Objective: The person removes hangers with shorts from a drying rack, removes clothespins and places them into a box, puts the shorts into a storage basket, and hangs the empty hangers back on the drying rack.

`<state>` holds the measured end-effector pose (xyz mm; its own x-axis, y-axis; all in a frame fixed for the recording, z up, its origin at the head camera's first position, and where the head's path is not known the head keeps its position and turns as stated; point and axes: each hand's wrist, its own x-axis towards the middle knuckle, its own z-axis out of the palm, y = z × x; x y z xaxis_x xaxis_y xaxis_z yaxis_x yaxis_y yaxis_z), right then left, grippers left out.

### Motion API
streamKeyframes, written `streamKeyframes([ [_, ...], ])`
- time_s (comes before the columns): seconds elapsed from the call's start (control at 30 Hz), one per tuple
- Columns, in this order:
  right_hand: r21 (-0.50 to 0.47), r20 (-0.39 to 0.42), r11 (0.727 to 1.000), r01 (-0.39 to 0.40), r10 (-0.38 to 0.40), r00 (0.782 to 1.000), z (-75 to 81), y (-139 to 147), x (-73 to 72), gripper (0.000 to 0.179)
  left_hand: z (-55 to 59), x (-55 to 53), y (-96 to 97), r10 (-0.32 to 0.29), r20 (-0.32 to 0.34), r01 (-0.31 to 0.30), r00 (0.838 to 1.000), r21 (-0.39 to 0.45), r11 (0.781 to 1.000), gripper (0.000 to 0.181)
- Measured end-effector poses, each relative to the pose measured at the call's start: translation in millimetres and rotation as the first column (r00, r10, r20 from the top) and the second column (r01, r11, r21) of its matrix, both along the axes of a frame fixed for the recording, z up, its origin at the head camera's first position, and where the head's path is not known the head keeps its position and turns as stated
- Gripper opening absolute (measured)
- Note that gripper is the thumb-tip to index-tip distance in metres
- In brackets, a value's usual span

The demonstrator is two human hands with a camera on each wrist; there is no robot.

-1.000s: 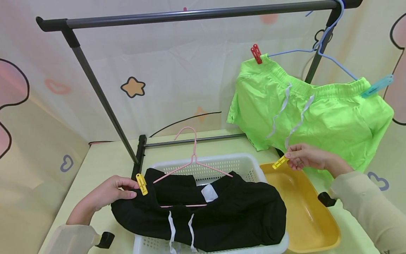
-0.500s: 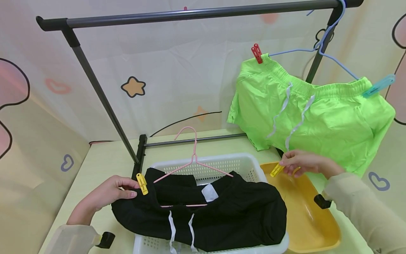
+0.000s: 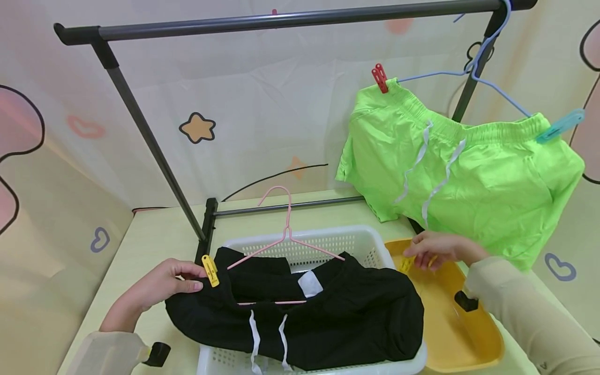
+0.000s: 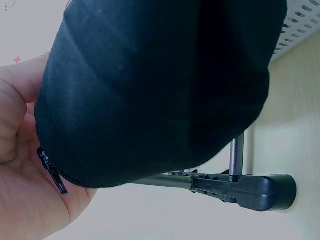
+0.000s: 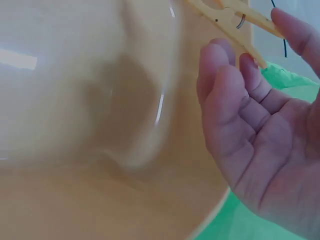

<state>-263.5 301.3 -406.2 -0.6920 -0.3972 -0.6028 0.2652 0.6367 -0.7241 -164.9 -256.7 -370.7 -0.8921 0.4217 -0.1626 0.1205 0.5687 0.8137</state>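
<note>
Black shorts [image 3: 347, 317] with white drawstrings lie over the white basket, a pink hanger [image 3: 287, 229] set into their waist. My left hand [image 3: 159, 287] pinches the shorts' left waist corner, beside a yellow clothespin [image 3: 210, 271] clipped there. A zipper pull [image 4: 52, 170] on the black cloth shows against my palm in the left wrist view. Over the yellow basin, my right hand [image 3: 438, 250] pinches another yellow clothespin [image 5: 227, 31] between thumb and fingertips. The waist's right corner, near the hanger's right end, bears no visible clothespin.
A dark metal rack [image 3: 300, 20] spans the back. Lime-green shorts [image 3: 469, 172] hang at right from a blue hanger [image 3: 433, 76], held by a red clothespin [image 3: 380, 78] and a blue clothespin [image 3: 560, 126]. Below are the white basket [image 3: 328, 239] and yellow basin [image 3: 461, 323].
My right hand has moved left and slightly down with the clothespin, away from the green shorts and nearer the black shorts. My left hand stays in place.
</note>
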Motion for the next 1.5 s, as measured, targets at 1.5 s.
streamKeyframes([
  [1.5,0.192,-0.025,0.964,0.182,-0.181,0.983,-46.8,-13,0.7,0.042,-2.2,-0.1,-0.8,0.008,0.008,-0.008,1.0,0.012,1.0,0.025],
])
